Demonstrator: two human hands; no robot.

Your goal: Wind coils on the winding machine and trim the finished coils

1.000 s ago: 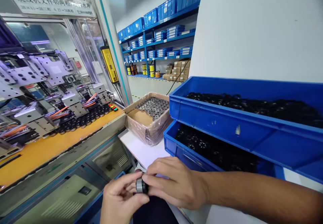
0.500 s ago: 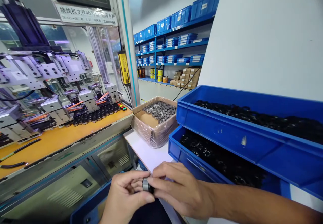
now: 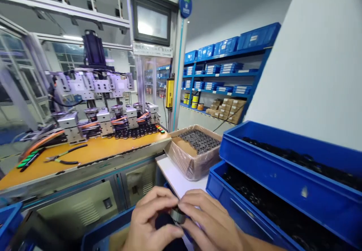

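Observation:
At the bottom centre of the head view, my left hand [image 3: 151, 224] and my right hand [image 3: 210, 224] meet fingertip to fingertip. Together they pinch a small round part [image 3: 177, 215] with a dark body and a metal rim. Both hands hover just in front of the white table [image 3: 175, 175] and the lower blue bin [image 3: 223, 190] of black ring parts. Most of the small part is hidden by my fingers.
An upper blue bin [image 3: 271, 168] of black parts overhangs the lower one at right. A cardboard box [image 3: 195, 160] of small metal parts sits behind. At left is a winding machine [image 3: 96, 92] on an orange bench [image 3: 85, 154] with pliers [image 3: 60, 158]. Blue shelving [image 3: 223, 77] lines the back.
The camera has swung left and up, showing more of the machine and its screen. My hands stay together on the small part and sit lower in the frame.

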